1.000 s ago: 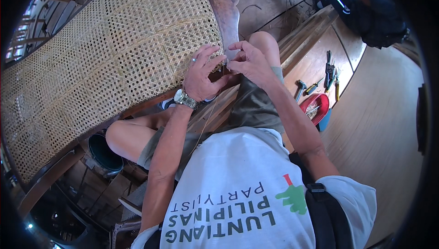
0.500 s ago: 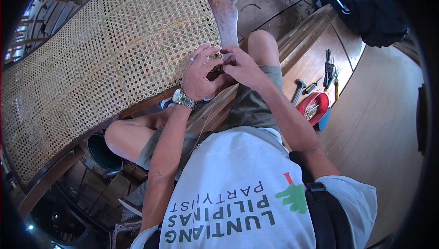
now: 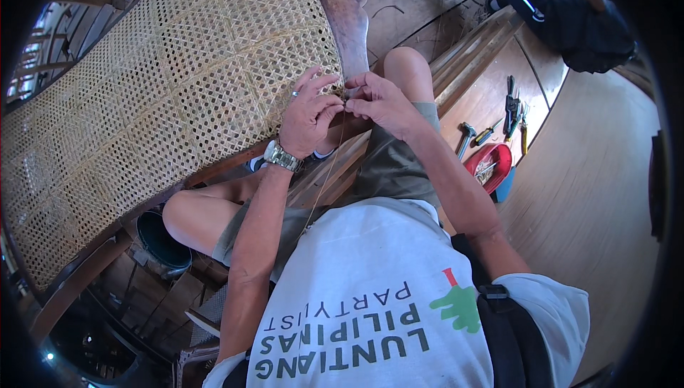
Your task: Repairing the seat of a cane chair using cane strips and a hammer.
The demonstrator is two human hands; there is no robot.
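A large woven cane panel in a dark wooden frame stretches across the left of the view. Both hands meet at its near right corner. My left hand, with a ring and a metal wristwatch, pinches thumb and forefinger at the corner edge. My right hand has its thumb and fingers closed just beside it at the same spot. A thin cane strand runs from between the fingertips down toward my lap. The fingertips hide exactly which hand grips it and how it meets the weave.
On the wooden bench at right lie a hammer, a yellow-handled screwdriver, pliers and a red bowl with pale scraps. A dark bucket stands below the panel. Another person in dark clothing is at upper right.
My left thumb and forefinger have come together at the corner, where they were apart before. The cane strand now shows up to the fingertips. My right hand has shifted only slightly.
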